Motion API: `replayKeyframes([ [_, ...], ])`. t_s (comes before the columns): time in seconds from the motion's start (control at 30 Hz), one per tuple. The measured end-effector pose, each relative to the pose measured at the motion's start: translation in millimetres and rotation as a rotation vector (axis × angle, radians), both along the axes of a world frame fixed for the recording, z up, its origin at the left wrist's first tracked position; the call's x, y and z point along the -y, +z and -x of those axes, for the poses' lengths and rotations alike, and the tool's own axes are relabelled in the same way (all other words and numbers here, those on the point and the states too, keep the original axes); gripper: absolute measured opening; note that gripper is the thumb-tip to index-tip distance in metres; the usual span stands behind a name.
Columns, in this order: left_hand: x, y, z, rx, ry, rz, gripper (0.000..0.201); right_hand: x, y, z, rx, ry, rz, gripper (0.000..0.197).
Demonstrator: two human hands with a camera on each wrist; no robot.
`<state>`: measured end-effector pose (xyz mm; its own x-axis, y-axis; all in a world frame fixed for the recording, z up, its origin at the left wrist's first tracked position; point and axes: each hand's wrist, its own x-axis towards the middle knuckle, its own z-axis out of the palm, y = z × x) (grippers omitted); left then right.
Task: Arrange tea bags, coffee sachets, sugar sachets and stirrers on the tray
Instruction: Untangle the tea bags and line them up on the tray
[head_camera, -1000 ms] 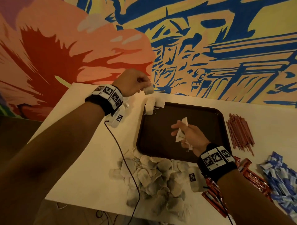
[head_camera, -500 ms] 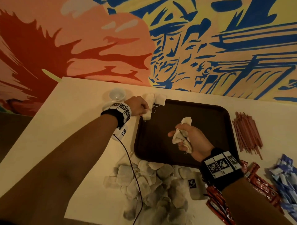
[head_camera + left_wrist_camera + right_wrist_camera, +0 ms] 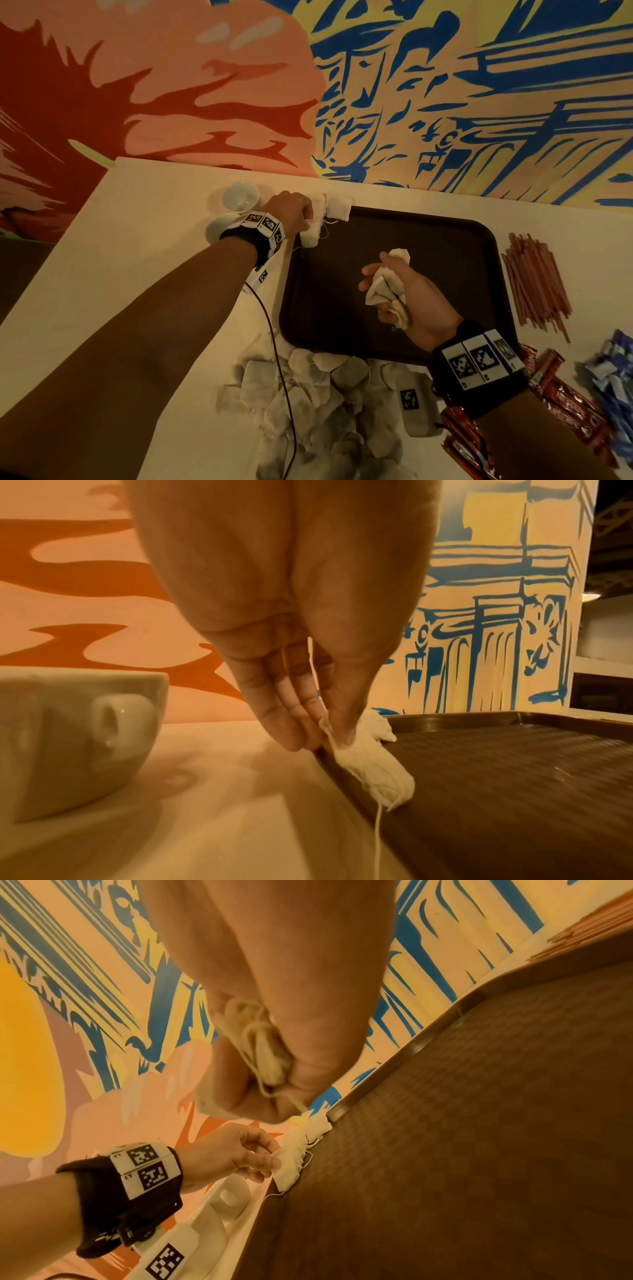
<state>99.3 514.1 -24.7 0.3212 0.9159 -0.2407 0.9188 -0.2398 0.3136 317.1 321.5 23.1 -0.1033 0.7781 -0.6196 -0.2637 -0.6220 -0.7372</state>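
A dark brown tray (image 3: 445,246) lies on the pale table. My left hand (image 3: 301,219) is at the tray's far-left corner and pinches a white tea bag (image 3: 373,767) that leans on the rim; other tea bags (image 3: 337,207) stand beside it in that corner. Above the middle of the tray my right hand (image 3: 394,291) grips a bunch of tea bags (image 3: 385,287) in its curled fingers (image 3: 260,1096). A heap of tea bags (image 3: 318,404) lies at the tray's near edge. Red stirrers (image 3: 534,277), red coffee sachets (image 3: 565,411) and blue sugar sachets (image 3: 613,380) lie to the right.
Two white cups (image 3: 239,197) stand left of the tray's far corner, close to my left wrist. A painted wall (image 3: 342,85) rises right behind the table. A thin cable (image 3: 277,359) runs from my left wrist across the tea bag heap.
My left hand came down from above the table's far edge to the tray's far-left corner with its tea bag. The right hand stayed over the tray with its bunch.
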Motion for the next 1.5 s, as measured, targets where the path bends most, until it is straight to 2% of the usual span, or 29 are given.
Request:
replayKeyframes([
  [0.17,1.5,1.8,-0.2,0.017,0.007,-0.033,0.024,0.1,1.8,0.3,-0.171,0.024,0.008,0.068],
  [0.27,10.2,12.5,-2.3,0.064,0.003,-0.114,0.03,4.1,7.4,-0.5,-0.272,0.024,0.007,0.074],
  [0.33,22.5,26.9,-6.5,0.142,-0.007,-0.156,0.029,8.1,12.0,-1.3,-0.308,0.034,0.001,0.077],
  [0.4,41.5,47.4,-12.2,0.29,-0.032,-0.157,0.022,12.7,15.9,-2.0,-0.327,0.055,0.004,0.08],
  [0.5,81.5,83.2,-23.1,0.51,-0.113,0.003,0.02,22.2,22.3,-2.1,-0.351,0.111,0.011,0.084],
  [0.63,134.0,120.8,-31.9,0.679,-0.19,0.35,0.05,39.6,33.8,2.3,-0.361,0.18,-0.013,0.087],
  [0.7,152.3,130.3,-34.0,0.693,-0.229,0.407,0.049,48.4,39.9,4.3,-0.349,0.206,-0.043,0.086],
  [0.8,171.4,138.5,-34.8,0.729,-0.262,0.44,0.033,61.9,46.8,6.4,-0.363,0.232,-0.089,0.086],
  [0.9,187.8,146.9,-33.9,0.749,-0.29,0.42,0.019,74.2,51.8,6.8,-0.332,0.242,-0.139,0.082],
  [1.07,203.0,160.1,-26.5,0.735,-0.271,0.362,0.019,94.6,52.8,1.5,-0.135,0.179,-0.25,0.076],
  [1.23,211.9,175.2,-18.3,0.713,-0.224,0.288,0.017,110.2,54.0,-9.8,-0.051,0.057,-0.366,0.043],
  [1.5,222.1,195.8,-12.4,0.69,-0.214,0.16,0.015,111.0,68.1,-2.5,0.153,0.007,-0.543,0.02],
])
